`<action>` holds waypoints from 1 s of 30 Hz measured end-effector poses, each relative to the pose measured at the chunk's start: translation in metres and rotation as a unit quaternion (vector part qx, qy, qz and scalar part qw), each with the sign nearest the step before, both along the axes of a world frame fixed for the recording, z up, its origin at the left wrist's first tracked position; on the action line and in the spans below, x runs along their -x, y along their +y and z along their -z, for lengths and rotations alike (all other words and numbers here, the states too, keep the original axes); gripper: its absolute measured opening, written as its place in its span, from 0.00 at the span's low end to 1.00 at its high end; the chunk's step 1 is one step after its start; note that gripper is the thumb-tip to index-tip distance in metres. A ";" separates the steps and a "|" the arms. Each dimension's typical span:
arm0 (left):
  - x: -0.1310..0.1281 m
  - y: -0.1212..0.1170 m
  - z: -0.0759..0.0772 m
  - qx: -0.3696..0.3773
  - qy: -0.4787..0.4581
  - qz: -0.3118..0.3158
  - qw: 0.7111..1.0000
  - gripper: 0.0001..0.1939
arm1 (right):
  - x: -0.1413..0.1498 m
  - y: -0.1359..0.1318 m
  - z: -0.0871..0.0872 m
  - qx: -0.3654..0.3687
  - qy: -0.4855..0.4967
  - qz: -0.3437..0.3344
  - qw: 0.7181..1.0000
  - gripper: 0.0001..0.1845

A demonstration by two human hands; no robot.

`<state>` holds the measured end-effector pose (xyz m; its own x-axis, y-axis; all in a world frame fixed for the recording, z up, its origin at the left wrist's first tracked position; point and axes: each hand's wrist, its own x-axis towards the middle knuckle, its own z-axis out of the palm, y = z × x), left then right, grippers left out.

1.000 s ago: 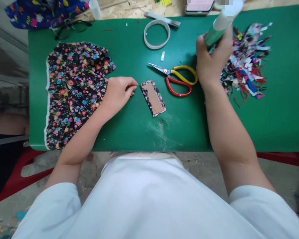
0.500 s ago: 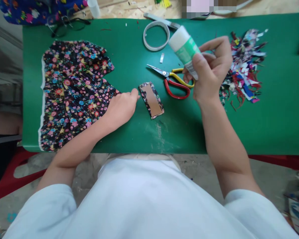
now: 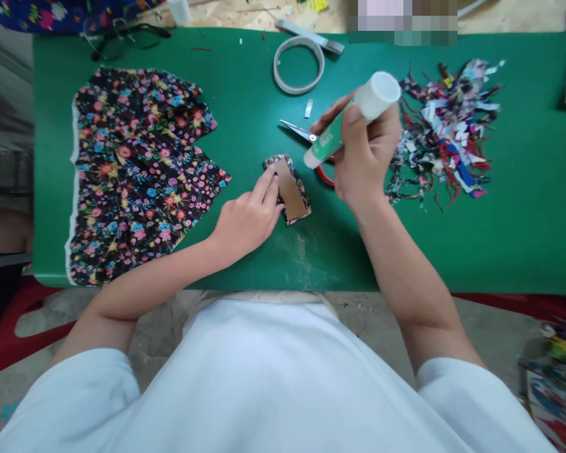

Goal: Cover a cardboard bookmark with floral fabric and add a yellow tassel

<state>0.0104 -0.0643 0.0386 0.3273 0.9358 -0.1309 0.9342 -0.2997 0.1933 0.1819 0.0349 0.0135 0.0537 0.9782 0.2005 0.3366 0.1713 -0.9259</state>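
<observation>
My left hand (image 3: pixel 252 217) rests with its fingers stretched out on the left edge of a small cardboard piece (image 3: pixel 291 189) edged with folded floral fabric. Gripped in my right hand (image 3: pixel 365 154) is a green and white glue stick (image 3: pixel 329 139). It is tilted, with the broad white end up and the narrower end down towards the cardboard, apart from it. Beneath my right hand lie scissors (image 3: pixel 298 130); their blades and part of a red handle show, the rest is covered. Black floral fabric (image 3: pixel 136 170) with a white edge is spread left of my left hand.
A tape roll (image 3: pixel 277 66) and a grey cutter knife (image 3: pixel 309 36) lie at the back of the green table (image 3: pixel 523 239). On the right is a heap of fabric scraps (image 3: pixel 453 132). Eyeglasses (image 3: pixel 132 39) sit back left, near a dark blue patterned cloth (image 3: pixel 51 16).
My left hand has moved right from the fabric's edge onto the cardboard piece. My right hand has moved left and lower, turning the glue stick so its narrower end points down-left.
</observation>
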 end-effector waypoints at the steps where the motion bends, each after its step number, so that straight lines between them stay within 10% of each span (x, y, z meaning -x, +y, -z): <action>1: -0.001 -0.001 0.001 0.010 0.003 0.001 1.000 0.28 | 0.003 -0.002 0.000 0.029 -0.006 -0.019 0.999 0.14; 13: -0.007 0.004 -0.006 0.074 0.025 -0.011 0.997 0.30 | 0.047 0.005 -0.003 -0.047 0.057 -0.083 0.994 0.21; 18: -0.008 0.005 -0.007 0.084 0.022 -0.013 0.996 0.29 | 0.053 0.008 -0.007 0.058 -0.072 -0.031 0.995 0.26; 30: -0.005 0.005 -0.002 0.068 0.013 -0.003 0.998 0.28 | 0.050 0.012 -0.004 0.026 0.031 -0.082 0.996 0.14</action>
